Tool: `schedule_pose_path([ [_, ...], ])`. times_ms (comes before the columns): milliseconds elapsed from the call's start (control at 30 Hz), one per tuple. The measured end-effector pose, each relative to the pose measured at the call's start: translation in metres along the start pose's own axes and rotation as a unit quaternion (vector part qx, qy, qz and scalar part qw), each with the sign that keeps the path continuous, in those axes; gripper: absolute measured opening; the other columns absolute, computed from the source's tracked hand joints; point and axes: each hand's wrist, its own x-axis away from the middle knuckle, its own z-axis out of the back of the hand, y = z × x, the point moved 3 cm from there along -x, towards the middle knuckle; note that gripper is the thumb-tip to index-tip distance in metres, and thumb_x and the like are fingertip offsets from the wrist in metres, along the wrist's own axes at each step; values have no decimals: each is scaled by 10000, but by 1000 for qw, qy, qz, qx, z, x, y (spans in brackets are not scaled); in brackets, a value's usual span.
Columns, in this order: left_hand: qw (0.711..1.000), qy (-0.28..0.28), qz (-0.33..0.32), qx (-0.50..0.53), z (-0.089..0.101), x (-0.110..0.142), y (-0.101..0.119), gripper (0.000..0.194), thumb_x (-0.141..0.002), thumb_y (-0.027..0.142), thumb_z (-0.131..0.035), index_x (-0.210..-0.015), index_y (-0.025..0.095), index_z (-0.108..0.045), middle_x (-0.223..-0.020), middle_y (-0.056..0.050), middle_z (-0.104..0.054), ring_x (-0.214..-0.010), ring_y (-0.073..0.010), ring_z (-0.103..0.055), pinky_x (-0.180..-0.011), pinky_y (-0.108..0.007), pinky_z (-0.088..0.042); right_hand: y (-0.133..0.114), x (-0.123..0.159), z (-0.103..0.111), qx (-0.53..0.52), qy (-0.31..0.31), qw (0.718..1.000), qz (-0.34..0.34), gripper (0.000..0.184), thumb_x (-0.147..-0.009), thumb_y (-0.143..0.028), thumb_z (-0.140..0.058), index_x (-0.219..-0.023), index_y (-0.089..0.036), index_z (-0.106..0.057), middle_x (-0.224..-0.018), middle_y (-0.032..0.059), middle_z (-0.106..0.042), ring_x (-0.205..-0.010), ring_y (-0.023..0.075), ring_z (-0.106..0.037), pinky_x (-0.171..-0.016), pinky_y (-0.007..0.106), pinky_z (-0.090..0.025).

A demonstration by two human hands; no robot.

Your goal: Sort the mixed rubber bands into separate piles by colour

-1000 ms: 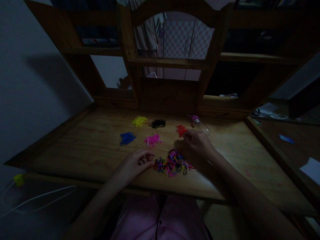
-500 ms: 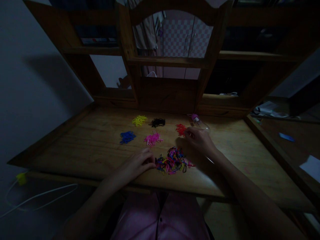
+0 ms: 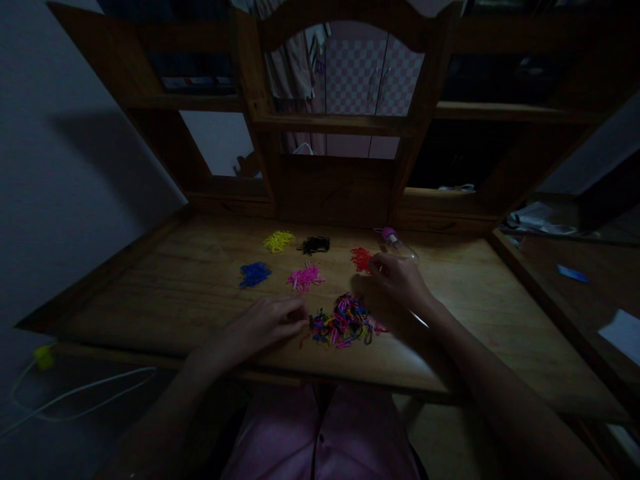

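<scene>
A mixed heap of small, many-coloured looped clips (image 3: 345, 323) lies near the desk's front edge. At its left side my left hand (image 3: 275, 320) has thumb and forefinger drawn together; whatever they pinch is too small to make out. One red piece (image 3: 304, 340) lies just below those fingertips. My right hand (image 3: 400, 277) is closed at the right edge of a small red pile (image 3: 361, 259), its fingertips hiding what they hold, if anything. Single-colour piles lie farther left: pink (image 3: 305, 277), black (image 3: 315, 245), yellow (image 3: 279, 241) and blue (image 3: 255, 274).
A clear bottle with a purple cap (image 3: 389, 233) lies behind my right hand. The wooden desk (image 3: 165, 280) has a shelf unit (image 3: 335, 123) along its back. A white cable (image 3: 85, 390) hangs at the left; a blue packet (image 3: 573, 273) lies on the surface to the right.
My left hand has shifted slightly left and up from the heap's edge, and a red piece now shows below its fingers. My right hand stays almost still by the red pile.
</scene>
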Motion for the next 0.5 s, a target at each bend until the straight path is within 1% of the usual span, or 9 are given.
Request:
schedule_pose_path([
  [67,1000,8,3,0,6,-1,3,186,-901,353,-517,-895,226,-653,-867,-1,-657,-791,-155,-592,-700,-264,-408,1,0,1,2,4,1000,-2,171,-871,-226,-495,-827,-189,-656,-698,37,-642,-613,154,-542,-600,275,-339],
  [133,1000,-5,3,17,9,0,4,182,-900,346,-515,-912,239,-662,-887,8,-667,-810,-153,-600,-713,-261,-412,2,-1,3,6,8,1000,-8,165,-865,-234,-500,-826,-195,-656,-706,37,-646,-618,157,-544,-604,277,-341],
  [233,995,-69,2,69,4,3,-1,154,-878,281,-524,-886,233,-669,-876,17,-683,-808,-144,-615,-723,-247,-423,3,-1,4,13,14,1000,-9,158,-864,-239,-504,-824,-198,-652,-724,44,-650,-640,168,-554,-610,284,-344],
  [300,992,-95,21,86,-3,5,-5,126,-846,249,-546,-869,228,-668,-839,21,-686,-776,-142,-621,-698,-239,-422,3,-1,4,19,19,1000,-2,158,-864,-237,-506,-816,-197,-650,-725,50,-650,-656,180,-559,-614,291,-344],
  [333,991,-95,35,84,-7,5,-6,115,-830,247,-560,-870,230,-667,-825,22,-685,-764,-144,-621,-684,-238,-418,3,-1,4,21,19,1000,1,157,-864,-237,-508,-812,-196,-649,-724,53,-649,-661,185,-560,-616,295,-344],
  [400,994,-78,51,64,-12,5,-5,106,-811,254,-582,-872,238,-668,-824,21,-683,-778,-156,-618,-685,-244,-409,3,0,3,21,17,1000,5,162,-868,-236,-505,-801,-194,-646,-708,55,-643,-647,185,-555,-618,300,-345],
  [500,996,-60,54,28,-19,6,6,101,-825,266,-568,-822,235,-663,-806,10,-678,-785,-172,-610,-708,-260,-402,3,0,2,14,8,1000,3,166,-875,-234,-498,-814,-194,-647,-686,50,-632,-611,174,-543,-613,301,-350],
])
